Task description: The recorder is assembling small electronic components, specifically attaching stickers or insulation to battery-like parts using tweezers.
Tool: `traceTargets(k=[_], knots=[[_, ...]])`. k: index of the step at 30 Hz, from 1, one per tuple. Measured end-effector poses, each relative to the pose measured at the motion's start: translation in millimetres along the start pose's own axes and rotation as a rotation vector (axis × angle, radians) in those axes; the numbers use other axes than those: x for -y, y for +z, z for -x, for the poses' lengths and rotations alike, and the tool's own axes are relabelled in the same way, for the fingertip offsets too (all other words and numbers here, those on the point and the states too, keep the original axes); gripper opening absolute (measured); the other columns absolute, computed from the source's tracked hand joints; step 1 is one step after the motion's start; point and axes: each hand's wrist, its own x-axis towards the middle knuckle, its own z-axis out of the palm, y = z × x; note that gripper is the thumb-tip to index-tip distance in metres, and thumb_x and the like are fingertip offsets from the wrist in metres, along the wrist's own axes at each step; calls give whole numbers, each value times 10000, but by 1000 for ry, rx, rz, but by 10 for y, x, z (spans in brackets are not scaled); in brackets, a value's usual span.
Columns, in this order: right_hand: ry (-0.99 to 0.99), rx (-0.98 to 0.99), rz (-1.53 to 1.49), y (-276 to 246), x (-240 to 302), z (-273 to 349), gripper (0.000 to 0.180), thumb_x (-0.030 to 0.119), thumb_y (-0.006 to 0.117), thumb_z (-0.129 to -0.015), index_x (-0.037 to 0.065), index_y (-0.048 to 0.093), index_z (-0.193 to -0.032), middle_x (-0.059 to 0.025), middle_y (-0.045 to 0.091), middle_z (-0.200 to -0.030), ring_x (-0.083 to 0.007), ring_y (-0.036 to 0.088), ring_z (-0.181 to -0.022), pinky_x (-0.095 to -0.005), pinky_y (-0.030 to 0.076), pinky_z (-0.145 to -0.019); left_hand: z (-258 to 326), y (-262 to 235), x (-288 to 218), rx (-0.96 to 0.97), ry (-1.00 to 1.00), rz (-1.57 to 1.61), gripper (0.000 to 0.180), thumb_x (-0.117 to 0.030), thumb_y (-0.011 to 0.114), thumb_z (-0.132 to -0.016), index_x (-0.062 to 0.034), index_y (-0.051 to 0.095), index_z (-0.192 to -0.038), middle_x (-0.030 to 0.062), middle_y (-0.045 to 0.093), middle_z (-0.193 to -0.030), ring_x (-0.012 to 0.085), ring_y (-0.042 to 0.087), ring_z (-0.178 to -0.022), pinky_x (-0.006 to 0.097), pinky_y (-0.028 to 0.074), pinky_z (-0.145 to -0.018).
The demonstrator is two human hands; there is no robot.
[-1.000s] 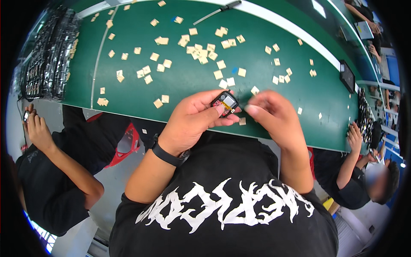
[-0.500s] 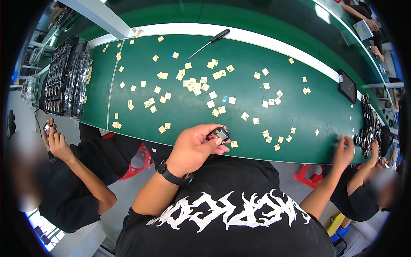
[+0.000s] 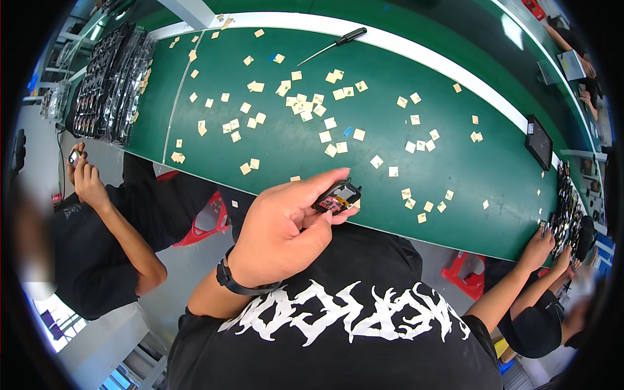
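My left hand [image 3: 279, 227] is closed around a small black electronic device [image 3: 337, 196], pinched between thumb and fingers above the table's near edge. The device's casing is open toward me; a grey part, a reddish circuit board and a yellowish strip show in it. Far to the right, my right hand [image 3: 537, 249] is at the near side of a heap of small dark parts [image 3: 565, 201]. Its fingertips are pressed together around something too small to make out. Small cream paper squares [image 3: 301, 107] lie scattered over the green table [image 3: 214, 156].
A black-handled screwdriver [image 3: 350, 36] lies by the far white ledge. Stacked clear plastic trays of black parts [image 3: 107, 84] stand at the left. A black bin [image 3: 539, 143] is at the far right. Co-workers sit on both sides; one person's hand [image 3: 90, 182] holds a small device at left.
My right hand has moved right and reached the heap of parts. The left hand has come nearer to me and tilted the device. The whole view has shifted a little.
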Motion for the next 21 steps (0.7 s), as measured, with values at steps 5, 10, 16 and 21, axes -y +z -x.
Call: traceTargets(k=[5, 10, 16, 21], knots=[[-85, -4, -10, 110, -317, -61, 366, 308, 625, -980, 20, 665, -1202, -233, 620, -1230, -390, 614, -1119, -436, 498, -958, 56, -6, -19, 23, 42, -114, 541, 151, 418, -888, 117, 449, -1427, 170, 640, -1210, 264, 669, -1138, 328, 522, -1001], [-168, -7, -5, 212, -593, -145, 344, 285, 637, -971, 20, 669, -1187, -207, 635, -1215, -377, 621, -1112, -434, 499, -957, 66, -83, 47, -1, -4, 22, 496, 124, 474, -930, 106, 450, -1425, 176, 642, -1209, 245, 679, -1107, 318, 548, -968], [-279, -8, -25, 139, -478, 104, 318, 259, 651, -960, 21, 674, -1169, -175, 653, -1196, -361, 629, -1103, -430, 501, -955, -36, -354, 17, -139, -141, 163, 393, -31, 547, -1000, 63, 492, -1377, 200, 681, -1157, 232, 724, -969, 279, 599, -824], [-312, -154, -178, -76, 262, 374, 215, 149, 683, -922, 4, 703, -1079, -132, 672, -1214, -316, 660, -1083, -400, 523, -916, -80, -704, 108, -351, -8, -57, 289, -60, 572, -1001, 48, 552, -1269, 143, 722, -1053, 114, 654, -694, 210, 518, -593]])
